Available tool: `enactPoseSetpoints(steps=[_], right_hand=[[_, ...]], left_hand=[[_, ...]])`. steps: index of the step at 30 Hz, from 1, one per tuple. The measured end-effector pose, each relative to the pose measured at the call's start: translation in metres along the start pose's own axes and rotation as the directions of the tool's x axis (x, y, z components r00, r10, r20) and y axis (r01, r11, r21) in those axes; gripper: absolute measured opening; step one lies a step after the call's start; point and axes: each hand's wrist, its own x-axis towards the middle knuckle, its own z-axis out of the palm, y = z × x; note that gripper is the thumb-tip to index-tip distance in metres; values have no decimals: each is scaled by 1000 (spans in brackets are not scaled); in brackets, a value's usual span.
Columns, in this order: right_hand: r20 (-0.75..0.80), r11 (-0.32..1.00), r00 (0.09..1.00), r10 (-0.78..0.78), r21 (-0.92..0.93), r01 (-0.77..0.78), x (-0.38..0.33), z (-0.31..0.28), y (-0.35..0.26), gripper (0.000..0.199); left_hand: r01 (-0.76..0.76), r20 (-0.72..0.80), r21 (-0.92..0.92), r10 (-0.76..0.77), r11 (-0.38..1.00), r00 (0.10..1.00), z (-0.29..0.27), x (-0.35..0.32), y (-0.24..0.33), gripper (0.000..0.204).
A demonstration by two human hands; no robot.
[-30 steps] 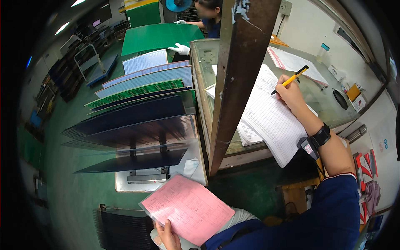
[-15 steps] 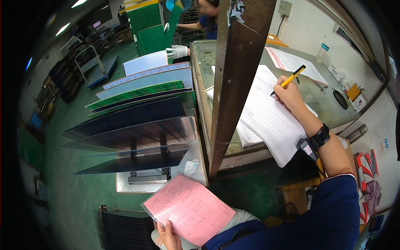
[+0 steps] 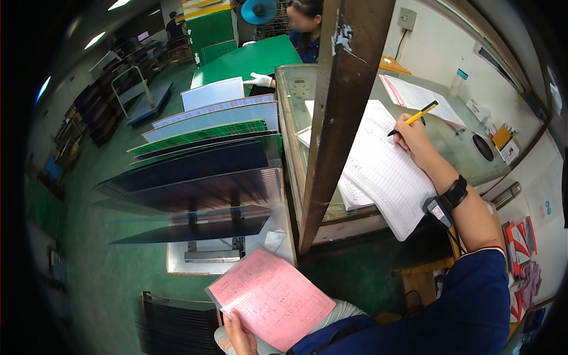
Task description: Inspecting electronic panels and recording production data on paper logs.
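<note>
My right hand (image 3: 412,137) grips a yellow pen (image 3: 416,118) with a black tip and black end. Its tip is at the ruled page of an open record book (image 3: 393,183) with handwritten rows, which lies on the glass-topped desk (image 3: 467,160) and curls over its near edge. Low in the view, my left hand (image 3: 239,336) pinches the lower left edge of a pink printed form (image 3: 275,299) in a clear sleeve. That form lies slanted over my lap. Some of the left fingers are hidden under it.
A brown post (image 3: 349,100) rises left of the book. Beyond it, a rack holds several upright panels, white, green and dark (image 3: 195,189). At the back, a co-worker's gloved hand (image 3: 260,80) is beside a green board (image 3: 254,59). A bottle (image 3: 457,81) stands on the desk.
The co-worker's green board has swung from upright to nearly flat. My pen leans slightly lower, its tip still at nearly the same place on the page. My left hand keeps the pink form.
</note>
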Motion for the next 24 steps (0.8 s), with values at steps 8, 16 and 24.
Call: enactPoseSetpoints(steps=[8, 16, 24], right_hand=[[143, 999, 990, 11, -41, -5, 27, -27, 13, 16], [109, 993, 991, -79, 101, 68, 41, -51, 37, 16], [133, 991, 983, -127, 68, 119, 33, -43, 35, 18]], left_hand=[[28, -70, 272, -10, 962, 998, 18, -5, 18, 31], [79, -70, 35, -77, 996, 995, 33, 0, 9, 30], [3, -27, 28, -2, 1000, 1000, 35, -6, 21, 33]])
